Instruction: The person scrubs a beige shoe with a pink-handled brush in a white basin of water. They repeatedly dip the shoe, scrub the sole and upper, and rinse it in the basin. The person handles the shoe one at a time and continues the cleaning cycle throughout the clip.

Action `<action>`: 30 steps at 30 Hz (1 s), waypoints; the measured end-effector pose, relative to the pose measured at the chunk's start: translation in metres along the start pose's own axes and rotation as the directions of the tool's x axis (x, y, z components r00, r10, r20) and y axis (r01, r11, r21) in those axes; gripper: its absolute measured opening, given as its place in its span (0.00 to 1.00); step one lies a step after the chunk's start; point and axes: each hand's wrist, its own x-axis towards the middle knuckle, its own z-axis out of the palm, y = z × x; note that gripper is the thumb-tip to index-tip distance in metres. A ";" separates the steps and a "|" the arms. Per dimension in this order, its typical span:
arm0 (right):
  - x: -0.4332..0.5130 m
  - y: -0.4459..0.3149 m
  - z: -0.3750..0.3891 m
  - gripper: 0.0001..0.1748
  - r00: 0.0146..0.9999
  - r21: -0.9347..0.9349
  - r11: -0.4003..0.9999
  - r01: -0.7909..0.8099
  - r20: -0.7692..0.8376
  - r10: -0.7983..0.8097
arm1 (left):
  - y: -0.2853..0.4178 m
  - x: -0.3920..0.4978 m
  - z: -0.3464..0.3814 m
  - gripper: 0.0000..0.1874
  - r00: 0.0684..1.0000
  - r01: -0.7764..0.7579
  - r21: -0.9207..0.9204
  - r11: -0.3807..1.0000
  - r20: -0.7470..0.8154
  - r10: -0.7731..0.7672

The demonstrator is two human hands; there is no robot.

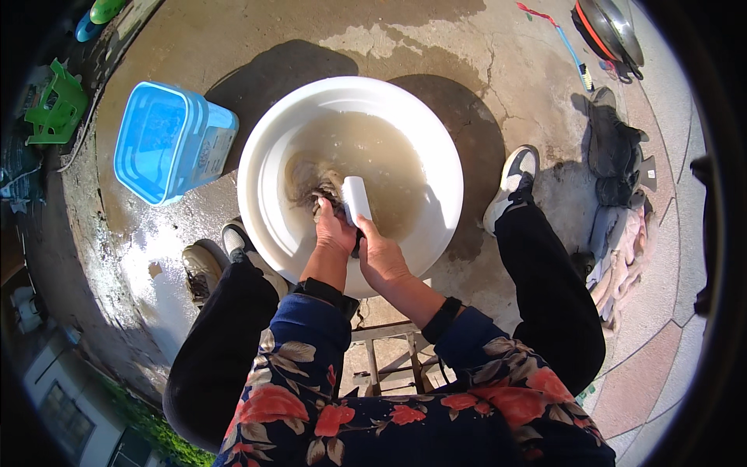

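A white round basin (446, 152) stands between my feet with murky brown water (388, 157) in it. Over its near part, my left hand (335, 233) grips a wet, brownish, cord-like bundle (327, 190), perhaps laces; part of it trails in the water. My right hand (382, 260) is closed around the near end of a white scrubbing brush (356, 195). The brush lies against the right side of the bundle, with its bristles facing left. Some dark material shows between my hands, too hidden to identify.
Left of the basin is a blue square bucket (204, 143); a tan shoe (201, 268) sits by my left foot. Dark shoes (613, 140), crumpled cloth (624, 257), a toothbrush (569, 49) and a metal pan (610, 29) lie rightward. A green plastic basket (58, 111) is far left.
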 end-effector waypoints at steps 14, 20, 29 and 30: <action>-0.002 0.017 0.011 0.23 0.976 -0.244 0.966 -0.090 0.170 0.134 | -0.013 0.013 -0.009 0.26 0.993 -0.008 0.109 0.994 -0.114 0.021; 0.059 0.001 0.011 0.23 0.987 -0.337 0.934 -0.115 0.067 0.146 | -0.005 0.025 -0.025 0.25 0.982 0.179 0.007 0.984 0.052 -0.179; 0.018 -0.006 0.002 0.20 0.990 -0.430 0.902 0.030 0.135 0.031 | -0.008 0.010 -0.014 0.14 0.972 0.233 0.155 0.960 -0.068 -0.225; 0.035 -0.005 0.009 0.20 0.992 -0.448 0.891 0.081 0.125 -0.027 | -0.006 0.007 -0.010 0.14 0.969 0.248 0.151 0.957 -0.024 -0.248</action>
